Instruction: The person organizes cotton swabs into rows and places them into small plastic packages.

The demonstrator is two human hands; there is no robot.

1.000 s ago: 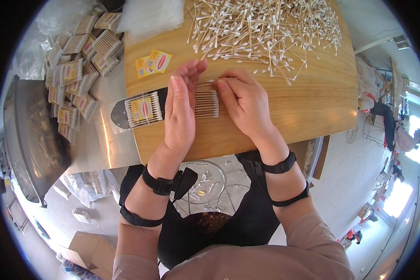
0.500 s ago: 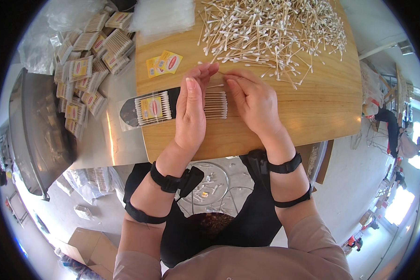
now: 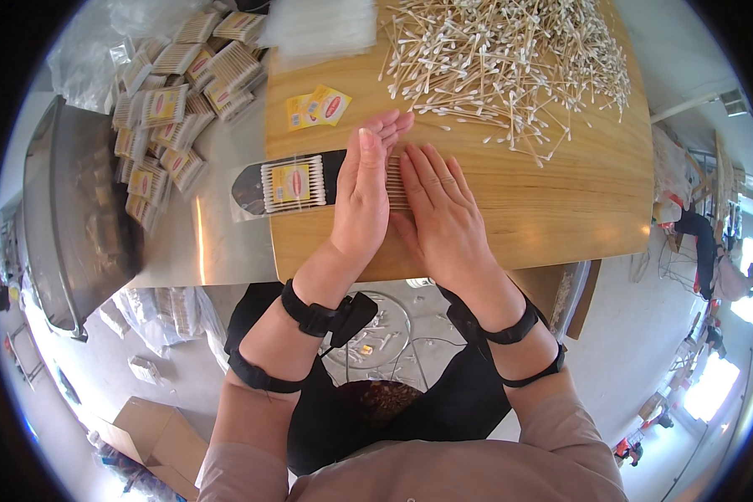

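My left hand [image 3: 365, 191] stands on its edge on the wooden table, fingers straight, palm facing right. Opposite it, my right hand [image 3: 443, 201] lies palm down with its fingers stretched out, over the right ends of a row of cotton swabs [image 3: 396, 182]. Only thin stems of that row show between the hands; the swab tips are hidden. Left of my left hand lies a flat dark strip [image 3: 333, 167] with a rounded end. On it rests a neat row of cotton swabs [image 3: 316, 180] in clear film with a yellow label card [image 3: 291, 184].
A big loose heap of cotton swabs [image 3: 510, 67] covers the far right of the wooden table [image 3: 552, 209]. Yellow cards [image 3: 330, 105] and a stack of clear bags [image 3: 318, 29] lie beyond my left hand. Filled packs [image 3: 163, 105] pile up at far left, beside a grey bin [image 3: 67, 217].
My right hand has gone from pinched fingers beyond the swab row to lying flat over its right ends. The whole view has shifted slightly; my left hand keeps its place beside the row.
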